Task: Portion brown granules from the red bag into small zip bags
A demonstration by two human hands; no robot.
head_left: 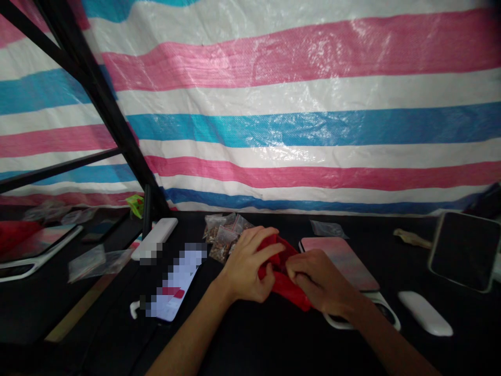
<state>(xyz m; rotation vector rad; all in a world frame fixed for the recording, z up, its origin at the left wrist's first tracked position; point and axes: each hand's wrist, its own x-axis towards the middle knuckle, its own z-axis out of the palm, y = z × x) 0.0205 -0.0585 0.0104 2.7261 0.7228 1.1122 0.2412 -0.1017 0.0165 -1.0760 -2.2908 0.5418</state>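
Observation:
Both my hands grip a crumpled red cloth pouch [282, 282] over the black table [250, 344]. My left hand [246, 266] curls its fingers around the pouch's left side. My right hand [319, 279] pinches its right side, fingers closed. Just behind my left hand lies a pile of small clear bags [223, 235] with brown contents. What the pouch contains is hidden.
A phone [176, 284] and a white power bank [154, 237] lie left of my hands. A scale with a shiny plate [340, 261] stands behind my right hand, a white oval object [425, 312] and a dark square plate [464, 250] to the right. A striped tarp [297, 104] hangs behind.

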